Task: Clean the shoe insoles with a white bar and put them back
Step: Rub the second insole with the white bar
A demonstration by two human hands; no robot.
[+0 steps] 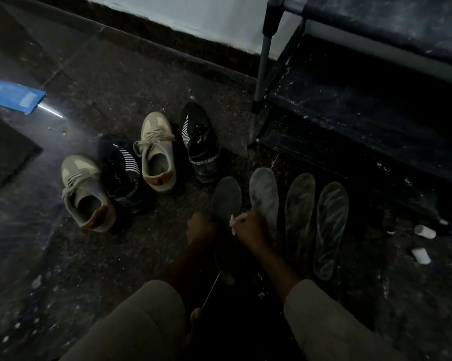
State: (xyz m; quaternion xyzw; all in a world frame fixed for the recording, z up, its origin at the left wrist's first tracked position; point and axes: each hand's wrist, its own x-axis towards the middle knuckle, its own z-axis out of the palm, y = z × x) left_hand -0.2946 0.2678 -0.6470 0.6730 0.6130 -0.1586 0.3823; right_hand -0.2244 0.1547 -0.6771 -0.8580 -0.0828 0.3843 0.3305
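Near centre of floor [131, 74]: dark insole [226, 194] lies toe pointing far, with both hands on its near half. R hand [248, 227] is closed round the white bar [232, 225], fingers curled, bar end at the insole's right edge. L hand [201, 227] sits on the insole's left edge; too dim to tell whether it grips or only presses.

Just right of it, side by side: grey insole [264, 194], then 3rd insole [299, 204] and 4th insole [330, 225] (both w/ pale streaks).

Left and farther off, 4 shoes in a slanted row: beige shoe [86, 194], black shoe [123, 173], 2nd beige shoe [156, 152], 2nd black shoe [200, 142]. All are upright w/ openings showing.

Far right: dusty rack [376, 100]. Two white bits [425, 231] lie at right, near the rack. Blue packet [15, 96] is at far left.
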